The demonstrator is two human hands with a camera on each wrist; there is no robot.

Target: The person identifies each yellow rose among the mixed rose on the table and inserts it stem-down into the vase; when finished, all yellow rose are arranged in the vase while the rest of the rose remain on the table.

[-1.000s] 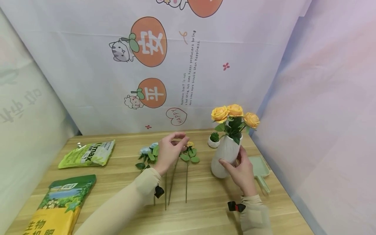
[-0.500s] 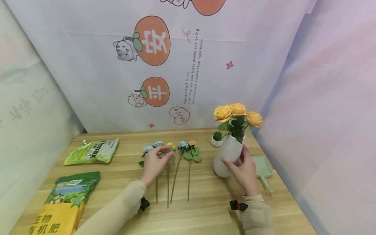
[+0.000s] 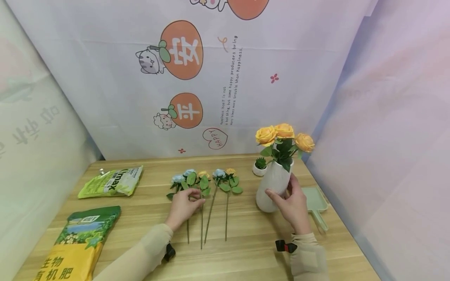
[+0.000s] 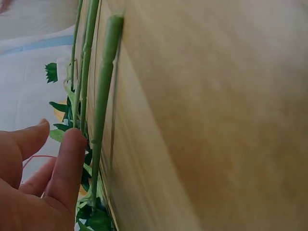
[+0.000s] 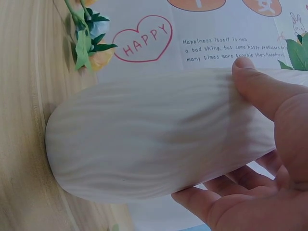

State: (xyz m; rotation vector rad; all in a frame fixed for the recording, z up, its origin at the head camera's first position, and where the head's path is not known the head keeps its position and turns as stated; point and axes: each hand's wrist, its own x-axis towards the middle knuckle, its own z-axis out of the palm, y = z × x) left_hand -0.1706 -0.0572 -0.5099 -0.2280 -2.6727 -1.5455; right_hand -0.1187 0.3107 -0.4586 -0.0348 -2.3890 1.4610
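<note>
My right hand (image 3: pixel 294 207) grips the white ribbed vase (image 3: pixel 270 189), thumb on one side and fingers round the other. The vase leans a little, and three yellow-orange roses (image 3: pixel 266 136) stand in its mouth. In the right wrist view, the vase (image 5: pixel 144 137) has its base at the tabletop. My left hand (image 3: pixel 183 207) hovers over the artificial roses lying on the table, some blue (image 3: pixel 218 173), some yellow (image 3: pixel 203 175). The left wrist view has its thumb and index finger apart beside a green stem (image 4: pixel 102 96), with nothing pinched between them.
A small potted succulent (image 3: pixel 260 167) stands behind the vase. To its right lies a pale green dustpan-shaped scoop (image 3: pixel 316 201). On the left are a green-and-white bag (image 3: pixel 112 182) and a yellow-green fertilizer bag (image 3: pixel 79 242). Fabric walls enclose the table.
My left hand has moved left and down, from above the right-hand flowers to the left-hand stems. The right hand and vase hold nearly the same place; the view shifted slightly.
</note>
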